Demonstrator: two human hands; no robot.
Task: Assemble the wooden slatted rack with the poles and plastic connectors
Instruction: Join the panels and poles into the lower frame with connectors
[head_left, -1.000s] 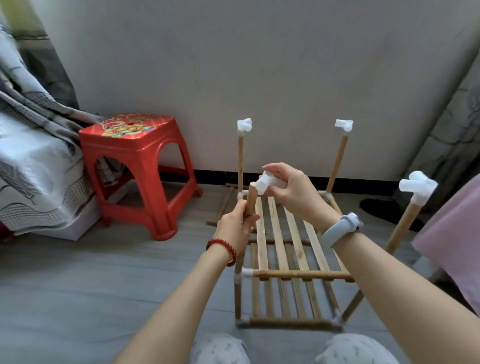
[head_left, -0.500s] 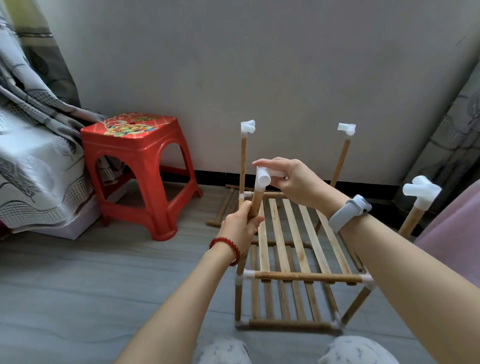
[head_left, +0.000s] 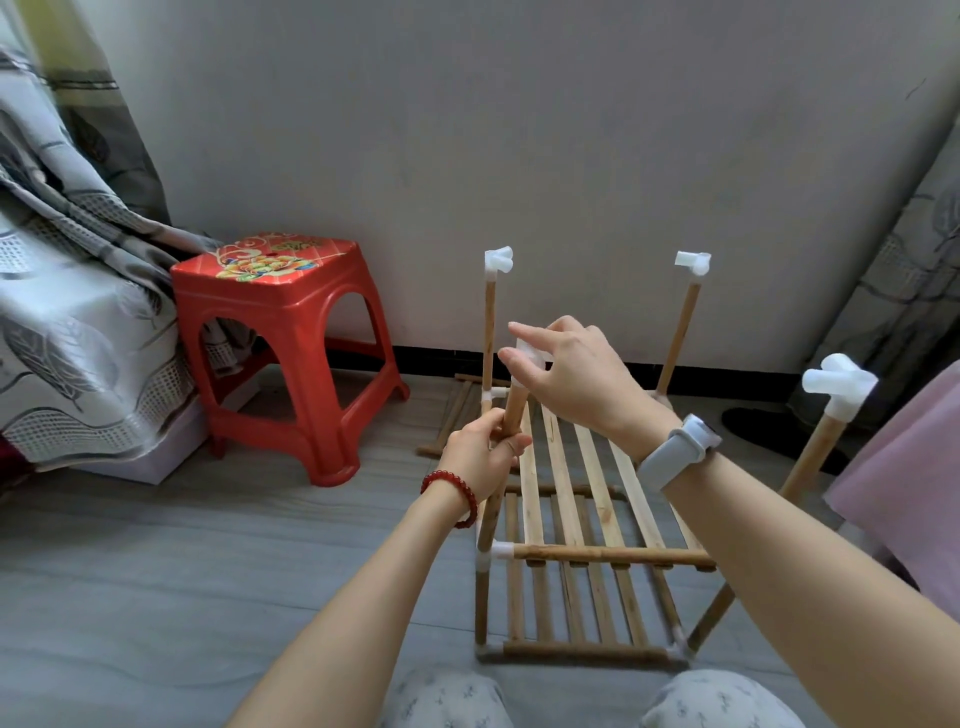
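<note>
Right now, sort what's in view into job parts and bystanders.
Job:
- wooden slatted rack
- near-left wooden pole, gripped by left hand
- white plastic connector at right hand
- spare wooden sticks on floor

Bystanders:
- red plastic stool
- grey patterned bedcover

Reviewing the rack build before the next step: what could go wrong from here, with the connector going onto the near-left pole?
1. The right hand has only fingertips on the white connector atop the near-left pole; it may not be fully seated and could pop off.
2. The left hand grips that pole, which leans; pushing down could loosen its lower joint.
3. The near-right pole also leans outward, so the frame may rack sideways.
</note>
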